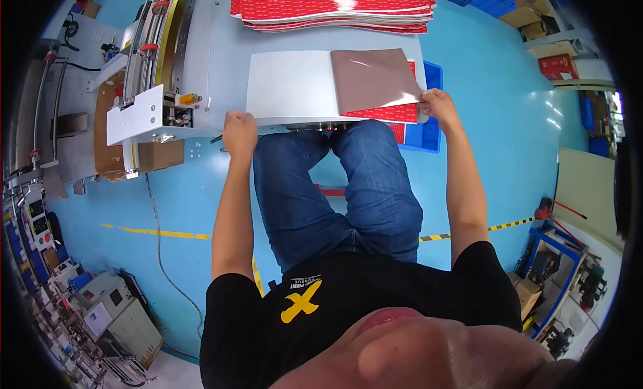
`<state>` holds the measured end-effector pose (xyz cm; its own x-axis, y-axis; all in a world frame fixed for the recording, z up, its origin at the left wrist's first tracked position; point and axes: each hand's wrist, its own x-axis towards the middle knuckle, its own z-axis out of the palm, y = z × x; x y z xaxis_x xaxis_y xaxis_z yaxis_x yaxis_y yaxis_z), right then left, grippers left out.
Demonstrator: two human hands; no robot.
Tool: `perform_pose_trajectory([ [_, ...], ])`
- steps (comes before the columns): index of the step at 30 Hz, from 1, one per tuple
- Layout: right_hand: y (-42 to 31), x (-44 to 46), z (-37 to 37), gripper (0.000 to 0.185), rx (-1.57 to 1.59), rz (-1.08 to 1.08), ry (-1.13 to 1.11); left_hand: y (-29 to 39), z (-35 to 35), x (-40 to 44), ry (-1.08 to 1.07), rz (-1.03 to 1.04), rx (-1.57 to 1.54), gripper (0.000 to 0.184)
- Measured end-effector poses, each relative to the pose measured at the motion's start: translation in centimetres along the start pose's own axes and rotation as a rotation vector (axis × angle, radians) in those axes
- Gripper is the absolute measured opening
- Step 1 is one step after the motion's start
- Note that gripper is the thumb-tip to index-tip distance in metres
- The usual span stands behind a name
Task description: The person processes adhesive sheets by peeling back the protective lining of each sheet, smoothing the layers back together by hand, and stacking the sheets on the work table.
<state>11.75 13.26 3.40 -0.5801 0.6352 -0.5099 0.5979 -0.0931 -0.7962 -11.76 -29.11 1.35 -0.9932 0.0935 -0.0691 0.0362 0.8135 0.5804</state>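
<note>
A white sheet (291,84) lies flat along the front edge of the grey worktable. Over its right part rests a glossy brown sheet (374,78), whose lower right corner lifts slightly. Red patterned sheet material (385,113) shows beneath the brown one. My left hand (240,132) is closed at the white sheet's lower left corner, with the fingertips partly hidden. At the right end, my right hand (439,108) pinches the brown sheet by its lower right corner.
A stack of red patterned sheets (335,11) sits at the back of the table (218,61). Machine rails and a white bracket (137,114) stand on the left. A blue crate (432,138) is below the table's right edge. My knees are under the front edge.
</note>
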Motion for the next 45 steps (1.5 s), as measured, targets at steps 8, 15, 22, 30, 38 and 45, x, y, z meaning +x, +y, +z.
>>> perform_pose_trajectory([
  [8,-3.1,-2.3,3.0,0.02,-0.118,-0.181,-0.01,11.2,4.9,-11.1,-0.539,0.897,-0.376,0.021],
  [15,-3.7,-3.0,4.9,0.015,0.05,-0.219,-0.221,15.1,11.1,-11.5,-0.687,0.822,-0.008,0.053],
  [22,-3.6,-1.1,10.7,0.055,-0.066,-0.407,-0.748,15.9,10.7,-10.7,-0.82,0.825,-0.047,0.058],
  [30,-2.9,-0.6,9.7,0.058,-0.008,-0.362,-0.715,13.9,11.3,-9.4,-0.477,0.739,-0.035,0.062],
  [38,-3.4,-0.9,10.4,0.041,0.011,-0.259,-0.548,9.9,10.8,-7.1,-0.179,0.81,0.253,0.063],
  [45,-3.8,-1.2,10.6,0.035,-0.086,-0.217,-0.492,5.8,8.0,-0.8,-0.106,0.467,0.323,0.065],
])
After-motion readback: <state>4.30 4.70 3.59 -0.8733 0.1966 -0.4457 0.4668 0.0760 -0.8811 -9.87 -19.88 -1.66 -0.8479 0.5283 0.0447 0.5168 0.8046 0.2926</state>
